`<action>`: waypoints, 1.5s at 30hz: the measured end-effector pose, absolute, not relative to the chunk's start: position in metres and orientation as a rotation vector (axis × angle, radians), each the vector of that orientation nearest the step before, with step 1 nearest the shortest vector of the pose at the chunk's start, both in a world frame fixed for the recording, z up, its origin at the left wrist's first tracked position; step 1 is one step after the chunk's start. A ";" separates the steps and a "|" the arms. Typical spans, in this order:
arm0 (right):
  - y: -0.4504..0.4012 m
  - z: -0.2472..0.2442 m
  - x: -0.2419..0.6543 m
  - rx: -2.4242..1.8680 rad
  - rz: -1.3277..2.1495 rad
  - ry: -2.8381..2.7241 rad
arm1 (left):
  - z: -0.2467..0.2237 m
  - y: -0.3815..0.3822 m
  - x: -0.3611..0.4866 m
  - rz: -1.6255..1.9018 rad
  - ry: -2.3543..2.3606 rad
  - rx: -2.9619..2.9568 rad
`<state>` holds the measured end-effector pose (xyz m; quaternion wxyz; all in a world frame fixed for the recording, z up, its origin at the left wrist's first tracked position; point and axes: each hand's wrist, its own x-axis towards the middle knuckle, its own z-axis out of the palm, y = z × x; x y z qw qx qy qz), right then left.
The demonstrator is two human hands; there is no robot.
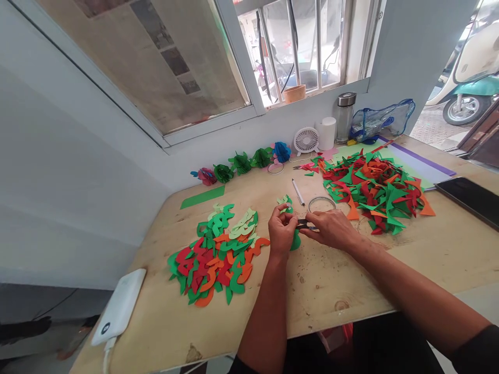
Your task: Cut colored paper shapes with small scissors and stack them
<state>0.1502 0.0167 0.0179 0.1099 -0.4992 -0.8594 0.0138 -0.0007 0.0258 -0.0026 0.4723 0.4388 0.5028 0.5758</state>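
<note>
Near the middle of the wooden table, my left hand (281, 231) is closed on a green paper piece (295, 241), parts of which show above and below the fingers. Just to its right, my right hand (331, 227) is wrapped round a small dark tool (306, 225) whose tip reaches the left fingertips. What kind of tool it is cannot be made out for certain. A pile of curved green, red and orange paper shapes (210, 262) lies left of my hands. Beyond my right hand is a heap of angular paper scraps (374, 182).
A tape ring (322, 203) and a white pen (298, 192) lie just beyond my hands. Folded paper figures (241, 162), a small fan (306, 141) and a glass bottle (345, 118) line the wall. A phone (470, 200) is at right, a white power bank (120, 304) at left.
</note>
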 end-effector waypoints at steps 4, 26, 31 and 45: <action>0.016 0.020 0.149 -1.489 0.044 -2.525 | -0.002 0.025 -0.001 1.403 1.203 1.088; 0.012 0.027 0.148 -1.430 0.105 -2.616 | 0.004 0.025 -0.004 1.464 1.256 0.864; 0.014 0.024 0.150 -1.469 0.052 -2.575 | 0.008 0.021 -0.004 1.471 1.199 0.884; 0.016 0.014 0.150 -1.444 -0.034 -2.567 | 0.007 0.021 -0.005 1.267 1.190 0.889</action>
